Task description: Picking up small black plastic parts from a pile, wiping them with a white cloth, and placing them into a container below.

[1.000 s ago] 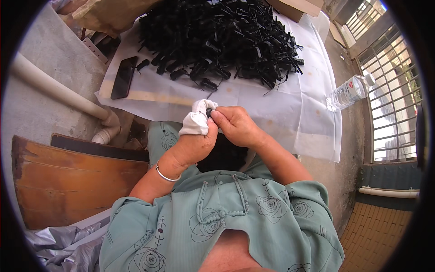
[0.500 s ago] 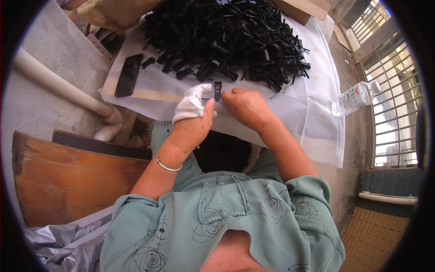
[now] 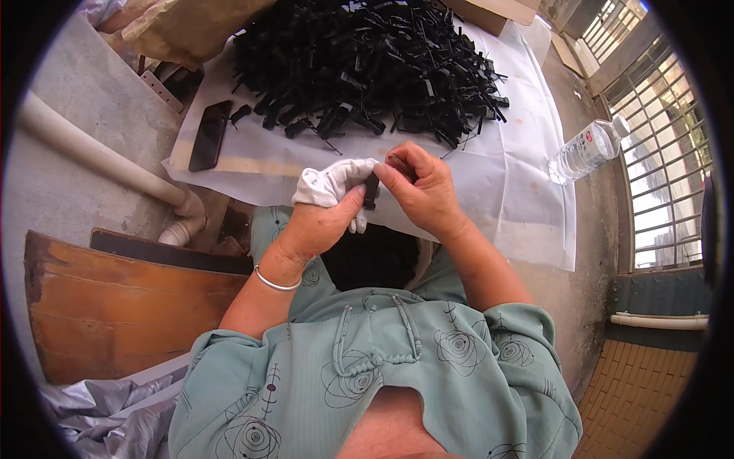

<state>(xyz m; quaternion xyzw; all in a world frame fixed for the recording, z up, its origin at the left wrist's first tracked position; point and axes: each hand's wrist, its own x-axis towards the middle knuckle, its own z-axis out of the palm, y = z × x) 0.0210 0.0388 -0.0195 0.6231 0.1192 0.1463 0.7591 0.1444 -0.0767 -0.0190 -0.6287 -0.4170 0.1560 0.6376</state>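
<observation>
My left hand (image 3: 330, 206), partly covered by a white cloth glove with the thumb bare, is closed on a small black plastic part (image 3: 371, 191). The part stands roughly upright near the table's front edge, its lower end showing below my thumb. At its upper end, my right hand (image 3: 419, 183) is bare, thumb and forefinger pinched together. Whatever the right fingertips grip there is too small to make out. Beyond both hands lies a big heap of similar black plastic parts (image 3: 359, 69) with thin strips sticking out.
White sheeting (image 3: 512, 176) covers the table. A dark phone (image 3: 210, 136) lies at the left, beside one loose black piece (image 3: 240, 114). At the right edge stands a clear water bottle (image 3: 585, 153), tilted in view. Cardboard (image 3: 497, 14) sits at the back; a wooden board (image 3: 138, 306) is at lower left.
The black part, earlier low over the sheet between my hands, is now closer to me in my left hand's grip. My right hand has turned, its fingers raised to the part's top.
</observation>
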